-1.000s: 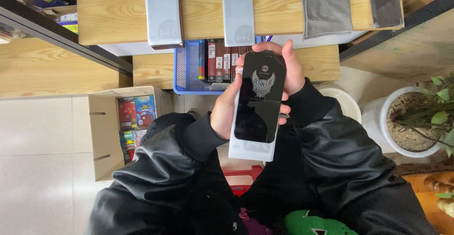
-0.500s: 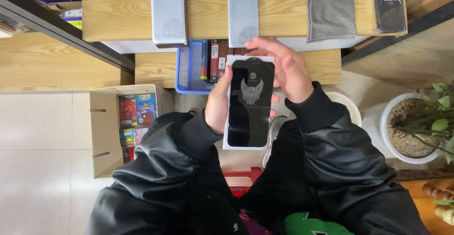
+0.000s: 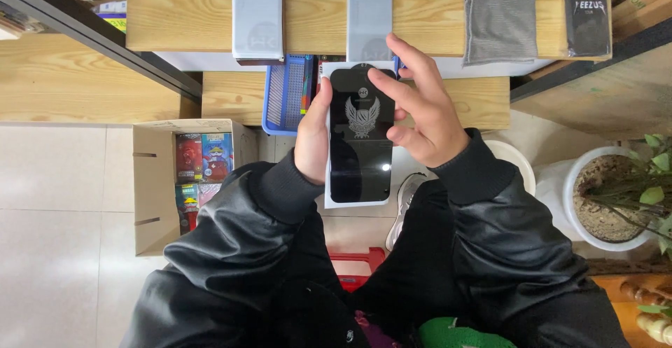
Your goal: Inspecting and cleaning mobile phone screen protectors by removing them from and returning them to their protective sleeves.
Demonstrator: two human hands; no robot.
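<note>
Left hand: I see my left hand (image 3: 313,138) wrapped round the left edge of the black screen protector (image 3: 360,134), thumb on the near side, fingers hidden behind; it is clamped on it.
Right hand: my right hand (image 3: 423,106) sits on the right side of the same piece, fingers spread and half open, the index finger (image 3: 388,89) lying across its upper right part. I cannot tell whether it grips or only rests there.
Hands together: close, one on each long edge, only the protector between them.
Screen protector: a long black glossy sheet with a pale winged emblem near its top, on a white backing card (image 3: 353,199) that shows along the bottom and left edge. It is held upright in front of my chest, above my lap.
Beyond the hands: a wooden bench (image 3: 315,12) carries a white flat box (image 3: 257,13) beyond my left hand, a pale grey sheet (image 3: 369,15) straight beyond the protector, a grey cloth (image 3: 499,26) beyond my right hand, and a dark packet (image 3: 586,15) further right.
Under the bench: a blue basket (image 3: 283,96) just beyond my left hand.
Left of my left arm: an open cardboard box (image 3: 157,183) with colourful packs on the floor.
Right of my right arm: a white plant pot (image 3: 581,211), well apart.
Sleeves: black jacket (image 3: 231,250) on both arms.
</note>
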